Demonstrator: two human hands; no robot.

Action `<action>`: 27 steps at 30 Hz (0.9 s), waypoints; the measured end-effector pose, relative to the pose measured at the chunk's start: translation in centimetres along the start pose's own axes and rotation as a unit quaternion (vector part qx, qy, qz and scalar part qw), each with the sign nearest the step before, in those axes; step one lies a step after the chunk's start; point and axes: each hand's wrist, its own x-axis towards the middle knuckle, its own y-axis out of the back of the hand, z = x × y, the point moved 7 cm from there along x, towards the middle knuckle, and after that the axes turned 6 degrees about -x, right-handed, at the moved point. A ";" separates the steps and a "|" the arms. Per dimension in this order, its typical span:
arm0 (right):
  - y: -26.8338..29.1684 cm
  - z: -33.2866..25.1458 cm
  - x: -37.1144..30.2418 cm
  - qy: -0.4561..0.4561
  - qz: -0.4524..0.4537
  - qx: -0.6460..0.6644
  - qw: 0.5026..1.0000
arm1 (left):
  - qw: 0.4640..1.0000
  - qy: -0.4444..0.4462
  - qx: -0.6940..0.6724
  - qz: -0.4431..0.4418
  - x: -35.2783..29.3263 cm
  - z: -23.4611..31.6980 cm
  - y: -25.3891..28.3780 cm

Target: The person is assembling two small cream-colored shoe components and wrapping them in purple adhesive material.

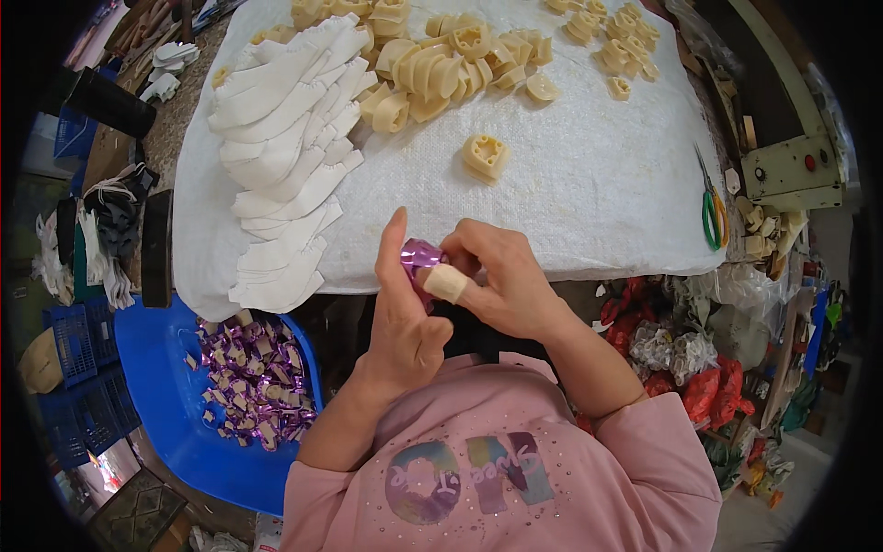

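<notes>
Both hands meet in front of my chest, just off the table's near edge, around a small piece with a shiny purple covering point(420, 256); it looks like a shoe heel. My left hand point(397, 322) grips it from the left, its index finger pointing up. From the right, the curled fingers of my right hand point(501, 281) press on the piece, and a beige cover point(444, 283) wraps the thumb. Fingers hide much of the piece. Beyond my hands, one cream moulded heel-like block point(485, 159) stands alone on the white-covered table point(405, 193).
White curved strips point(285, 166) overlap in a stack at left. Cream blocks point(441, 69) are heaped at the back, with more point(625, 46) at far right. Scissors point(712, 216) lie near the right edge. A blue basin point(166, 386) at lower left holds many purple pieces.
</notes>
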 end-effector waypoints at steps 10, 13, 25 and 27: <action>-0.3 3.4 0.2 -0.051 -0.029 0.358 0.932 | 0.992 0.123 0.016 0.020 0.7 0.0 1.2; -0.5 3.9 0.3 -0.057 -0.086 0.418 0.903 | 0.990 0.046 0.135 -0.010 1.3 1.8 1.0; 0.4 2.9 -0.3 0.027 -0.010 0.261 0.965 | 0.987 0.010 0.157 0.027 1.5 1.6 0.8; 0.1 2.9 -0.9 0.022 -0.057 0.323 0.945 | 0.987 -0.004 0.157 0.037 1.4 1.7 0.7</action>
